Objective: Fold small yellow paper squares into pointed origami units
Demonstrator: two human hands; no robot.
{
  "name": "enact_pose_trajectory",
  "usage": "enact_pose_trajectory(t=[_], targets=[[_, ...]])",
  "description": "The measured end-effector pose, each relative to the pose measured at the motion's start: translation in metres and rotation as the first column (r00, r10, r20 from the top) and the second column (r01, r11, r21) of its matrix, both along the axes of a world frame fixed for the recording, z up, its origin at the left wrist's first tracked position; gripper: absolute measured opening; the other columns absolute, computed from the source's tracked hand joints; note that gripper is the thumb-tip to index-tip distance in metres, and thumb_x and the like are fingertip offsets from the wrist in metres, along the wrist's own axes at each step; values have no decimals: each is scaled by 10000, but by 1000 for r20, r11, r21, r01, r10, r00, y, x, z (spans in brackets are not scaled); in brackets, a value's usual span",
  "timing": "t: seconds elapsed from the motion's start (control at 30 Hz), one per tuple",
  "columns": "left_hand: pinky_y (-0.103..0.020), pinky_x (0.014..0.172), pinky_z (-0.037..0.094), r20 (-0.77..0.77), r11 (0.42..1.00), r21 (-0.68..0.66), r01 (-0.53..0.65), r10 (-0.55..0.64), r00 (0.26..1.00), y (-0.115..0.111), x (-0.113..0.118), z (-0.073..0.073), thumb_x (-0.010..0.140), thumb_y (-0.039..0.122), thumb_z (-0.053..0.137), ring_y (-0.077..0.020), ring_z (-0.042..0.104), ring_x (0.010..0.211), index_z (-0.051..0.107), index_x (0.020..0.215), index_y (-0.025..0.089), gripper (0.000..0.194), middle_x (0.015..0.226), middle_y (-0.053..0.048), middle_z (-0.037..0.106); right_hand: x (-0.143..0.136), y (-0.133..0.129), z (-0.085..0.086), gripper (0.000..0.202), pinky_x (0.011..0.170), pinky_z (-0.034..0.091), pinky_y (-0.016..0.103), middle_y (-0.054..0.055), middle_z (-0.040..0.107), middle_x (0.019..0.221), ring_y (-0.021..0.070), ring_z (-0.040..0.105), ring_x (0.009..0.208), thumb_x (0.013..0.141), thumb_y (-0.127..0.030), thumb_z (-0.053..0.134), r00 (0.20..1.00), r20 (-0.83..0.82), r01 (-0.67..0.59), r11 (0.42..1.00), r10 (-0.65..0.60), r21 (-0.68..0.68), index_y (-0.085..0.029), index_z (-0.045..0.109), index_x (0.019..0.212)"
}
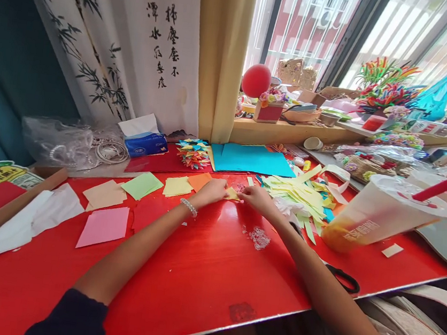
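Between my two hands a small yellow paper piece (pixel 232 194) is pinched just above the red table (pixel 195 272). My left hand (pixel 213 191) grips its left end with closed fingers, and my right hand (pixel 257 199) holds the right end. Behind my left hand lie an orange paper (pixel 199 181) and a stack of yellow squares (pixel 178 186). Green squares (pixel 143 185), peach squares (pixel 104 195) and pink squares (pixel 104 225) spread further left. A pile of pale paper strips (pixel 301 195) sits right of my right hand.
A tall drink cup (pixel 380 212) with a red straw stands at the right, near black scissors handles (pixel 342 278). At the back are blue sheets (pixel 252 160), a folded-paper cluster (pixel 193 154) and a tissue pack (pixel 146 144). A cardboard tray (pixel 21 201) is left.
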State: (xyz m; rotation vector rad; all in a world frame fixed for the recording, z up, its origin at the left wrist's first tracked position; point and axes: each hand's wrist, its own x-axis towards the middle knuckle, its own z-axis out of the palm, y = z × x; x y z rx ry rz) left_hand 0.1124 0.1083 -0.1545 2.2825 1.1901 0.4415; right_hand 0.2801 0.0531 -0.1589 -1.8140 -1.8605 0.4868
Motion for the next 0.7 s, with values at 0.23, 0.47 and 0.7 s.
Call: enact_pose_trajectory(t=[0.23, 0.47, 0.7], targets=[[-260, 596, 412, 0, 996, 49, 76, -76, 997, 5, -3, -9, 748, 259, 646, -168, 559, 714, 577, 759, 130, 147, 803, -64, 617, 0, 8, -16, 281, 527, 297, 256, 70, 625, 658, 160, 526, 612, 800, -379, 586, 995, 97, 16, 1000, -19, 23, -142, 617, 653], [-249, 646, 396, 134, 978, 195, 76, -103, 986, 4, -5, -7, 835, 205, 496, -165, 559, 762, 544, 916, 162, 104, 882, -63, 628, 0, 10, -24, 384, 785, 425, 284, 136, 604, 1098, 205, 584, 940, 882, -344, 542, 998, 61, -23, 978, 10, 209, -143, 590, 1205], [-250, 694, 407, 113, 945, 275, 178, -215, 970, 2, -7, -13, 881, 226, 486, -182, 610, 805, 535, 1170, 178, 297, 934, -75, 668, 3, 13, -30, 364, 846, 436, 319, 172, 577, 1149, 238, 578, 1001, 890, -243, 531, 998, 61, -51, 948, 33, 314, -110, 611, 1218]])
